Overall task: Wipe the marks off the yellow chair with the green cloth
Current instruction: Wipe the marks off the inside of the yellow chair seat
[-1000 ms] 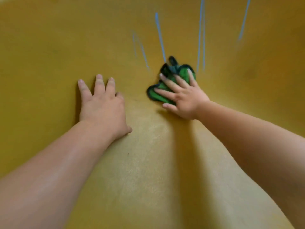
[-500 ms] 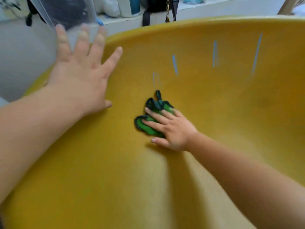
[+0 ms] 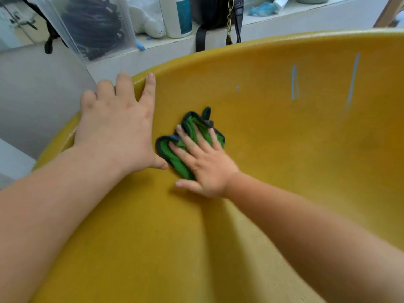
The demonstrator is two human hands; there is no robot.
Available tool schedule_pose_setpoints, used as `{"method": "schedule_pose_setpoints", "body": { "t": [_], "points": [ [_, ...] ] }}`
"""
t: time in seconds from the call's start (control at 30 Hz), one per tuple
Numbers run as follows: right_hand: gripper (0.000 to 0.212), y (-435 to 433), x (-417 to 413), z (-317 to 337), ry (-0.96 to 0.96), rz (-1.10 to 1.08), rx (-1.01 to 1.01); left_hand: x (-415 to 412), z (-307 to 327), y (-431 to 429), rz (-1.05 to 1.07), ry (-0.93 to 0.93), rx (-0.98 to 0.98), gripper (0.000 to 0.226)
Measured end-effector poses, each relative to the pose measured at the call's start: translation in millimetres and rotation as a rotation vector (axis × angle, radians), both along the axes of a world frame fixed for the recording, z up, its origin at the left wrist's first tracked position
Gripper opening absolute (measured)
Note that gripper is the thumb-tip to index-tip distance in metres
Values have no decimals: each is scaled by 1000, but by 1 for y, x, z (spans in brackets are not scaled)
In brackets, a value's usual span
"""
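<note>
The yellow chair (image 3: pixel 273 149) fills most of the view, its curved back rising to a rim at the top. A crumpled green cloth (image 3: pixel 192 132) with a dark border lies on the chair back left of centre. My right hand (image 3: pixel 205 162) presses flat on the cloth with straight, spread fingers. My left hand (image 3: pixel 118 125) lies on the chair's upper left rim, the outer fingers over the edge and the index finger on the inner face. Pale blue marks remain at the upper right: a narrow pair (image 3: pixel 294 83), a long streak (image 3: pixel 352 78) and a tiny dot (image 3: pixel 237 87).
Behind the chair runs a white ledge (image 3: pixel 170 43) with a clear plastic bin (image 3: pixel 91 25) of dark cables, a white bottle (image 3: pixel 178 16), a black bag strap with a chain (image 3: pixel 229 20) and blue wrappers (image 3: pixel 261 7). A grey wall drops away at the left.
My left hand has come down from above the rim onto the chair's upper left edge. The right hand and cloth slid over the marks near the middle, which are now gone except a dot.
</note>
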State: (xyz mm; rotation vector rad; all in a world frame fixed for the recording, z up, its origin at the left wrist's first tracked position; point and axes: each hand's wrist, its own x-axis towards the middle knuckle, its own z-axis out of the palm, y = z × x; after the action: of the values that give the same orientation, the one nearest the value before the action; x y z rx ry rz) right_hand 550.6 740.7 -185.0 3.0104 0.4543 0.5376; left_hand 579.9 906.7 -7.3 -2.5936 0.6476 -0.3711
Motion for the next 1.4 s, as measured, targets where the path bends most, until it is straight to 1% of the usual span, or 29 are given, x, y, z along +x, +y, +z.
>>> {"method": "schedule_pose_setpoints", "body": {
  "t": [0.03,0.07,0.1,0.13,0.2,0.23,0.27,0.3,0.33,0.43,0.5,0.57,0.6,0.63,0.67,0.77,0.8,0.83,0.87,0.9,0.97,1.03,1.13,1.2,1.23,1.27,1.3,1.37,1.4],
  "points": [
    [89,-28,3,2,-44,-1,-51,-1,1,0,4,6,3,160],
    [88,-59,5,7,-91,-77,-84,-2,2,-1,6,7,6,161],
    [88,-89,6,16,-124,-221,-74,-2,3,-2,5,7,10,161],
    [88,-115,6,27,-142,-400,-11,-2,3,-3,5,7,11,161],
    [89,-132,10,45,-204,-724,240,-2,1,-4,15,7,17,162],
    [90,-121,17,53,-242,-817,378,-3,1,-5,23,8,21,162],
    [93,-98,27,60,-259,-846,481,-3,1,-4,30,7,23,163],
    [94,-73,36,64,-253,-815,512,-3,1,-4,33,4,22,163],
    [94,-47,42,63,-227,-729,469,-4,1,-4,36,0,21,164],
    [91,9,33,38,-100,-295,184,-4,0,-2,35,-11,23,163],
    [85,-6,20,26,-44,-66,-51,-5,0,-1,32,-20,41,163],
    [79,-57,19,34,-52,69,-257,-6,0,-1,27,-17,56,164],
    [79,-86,19,42,-89,47,-317,-6,0,-1,25,-18,57,164],
    [80,-115,19,53,-139,-50,-316,-5,0,-2,24,-19,56,164],
    [83,-139,19,66,-185,-201,-253,-5,0,-3,25,-18,58,164],
    [83,-150,20,94,-291,-689,175,-5,-2,-6,38,-21,84,165],
    [82,-132,27,98,-311,-780,302,-6,-3,-7,41,-25,99,166],
    [83,-107,35,100,-302,-803,396,-6,-4,-7,46,-29,113,166],
    [84,-80,43,97,-275,-766,431,-6,-5,-6,51,-31,126,167],
    [84,-52,49,89,-242,-682,406,-7,-5,-6,53,-32,138,166],
    [81,-1,47,59,-182,-436,297,-8,-5,-6,57,-27,148,165],
    [77,20,26,28,-106,-209,174,-8,-5,-6,53,-28,154,164],
    [73,-29,-6,-8,46,29,-98,-9,-3,-6,41,-23,165,165],
    [72,-95,-25,-16,62,26,-222,-8,-2,-6,34,-21,169,165],
    [70,-129,-31,-13,29,-46,-242,-8,-2,-7,31,-23,168,165],
    [70,-157,-36,-4,-10,-176,-196,-8,-2,-7,30,-26,167,165],
    [70,-176,-36,8,-58,-362,-76,-8,-2,-9,29,-29,164,165],
    [73,-179,-22,40,-195,-818,344,-8,-3,-11,30,-32,155,164],
    [76,-167,-6,56,-255,-996,561,-8,-3,-11,32,-32,151,164]
  ]
}}
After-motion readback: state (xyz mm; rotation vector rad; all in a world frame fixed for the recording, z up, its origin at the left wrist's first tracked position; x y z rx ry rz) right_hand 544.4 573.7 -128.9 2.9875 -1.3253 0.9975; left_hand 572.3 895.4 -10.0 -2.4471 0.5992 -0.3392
